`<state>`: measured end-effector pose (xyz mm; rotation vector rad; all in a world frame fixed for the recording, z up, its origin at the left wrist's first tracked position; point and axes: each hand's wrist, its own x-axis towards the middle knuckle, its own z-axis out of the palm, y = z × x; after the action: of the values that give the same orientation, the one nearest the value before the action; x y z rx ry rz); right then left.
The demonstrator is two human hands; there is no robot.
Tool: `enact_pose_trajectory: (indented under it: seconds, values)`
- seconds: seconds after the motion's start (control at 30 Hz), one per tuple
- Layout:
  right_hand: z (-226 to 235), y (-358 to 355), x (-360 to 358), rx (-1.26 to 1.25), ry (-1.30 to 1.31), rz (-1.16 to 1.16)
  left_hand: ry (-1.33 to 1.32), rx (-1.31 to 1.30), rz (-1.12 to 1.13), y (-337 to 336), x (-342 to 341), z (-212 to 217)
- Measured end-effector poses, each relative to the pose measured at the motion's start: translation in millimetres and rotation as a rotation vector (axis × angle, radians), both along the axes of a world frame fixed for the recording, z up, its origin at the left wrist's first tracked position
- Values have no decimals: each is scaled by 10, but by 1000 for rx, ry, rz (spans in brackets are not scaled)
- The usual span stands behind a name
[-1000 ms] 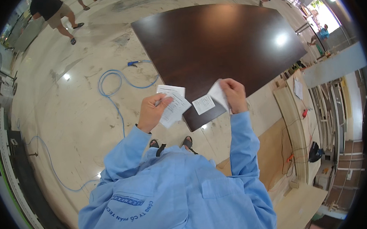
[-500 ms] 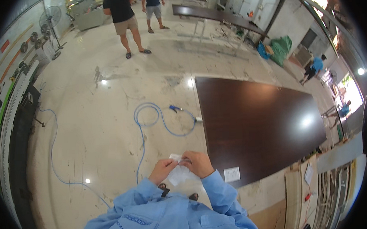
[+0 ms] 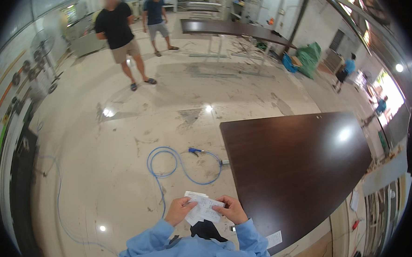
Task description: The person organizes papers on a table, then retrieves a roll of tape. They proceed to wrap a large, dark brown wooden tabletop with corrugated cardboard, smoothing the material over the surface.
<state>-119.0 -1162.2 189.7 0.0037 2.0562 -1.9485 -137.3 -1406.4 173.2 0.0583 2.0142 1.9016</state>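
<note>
Several white paper slips (image 3: pixel 206 206) with print on them are held in front of my body, overlapping one another. My left hand (image 3: pixel 179 210) pinches their left side, thumb on top. On the right side, my right hand (image 3: pixel 232 209) grips the same slips between thumb and fingers. Both blue sleeves reach in from the lower edge. Another white paper (image 3: pixel 274 239) lies at the near corner of a dark brown tabletop (image 3: pixel 297 170), just right of my right forearm.
A blue air hose (image 3: pixel 166 174) with a blow gun (image 3: pixel 195 151) loops over the pale floor ahead. Two people stand at the back left, one being a person in a black shirt (image 3: pixel 115 28). A long dark table (image 3: pixel 234 29) crosses the back. A machine (image 3: pixel 16 156) lines the left side.
The slips are now spread flatter, with their printed faces showing. My hands have moved further apart. My view has tilted up, bringing more of the far room in.
</note>
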Motion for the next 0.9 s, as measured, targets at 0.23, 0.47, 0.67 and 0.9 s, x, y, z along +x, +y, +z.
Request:
enact_pose_trajectory:
  seconds: [0.23,0.47,0.67,0.9]
  values:
    - [-126,97,-1866,-98,54,-367,-26,-14,79,-123,-1692,415]
    - [163,-188,-4025,231,479,218,66,-13,-58,-335,-3295,795]
    - [182,-145,-5570,-53,246,400,196,-121,-145,-97,-4981,542]
    - [429,528,-6385,-122,-40,-47,449,-341,-484,781,-6785,741]
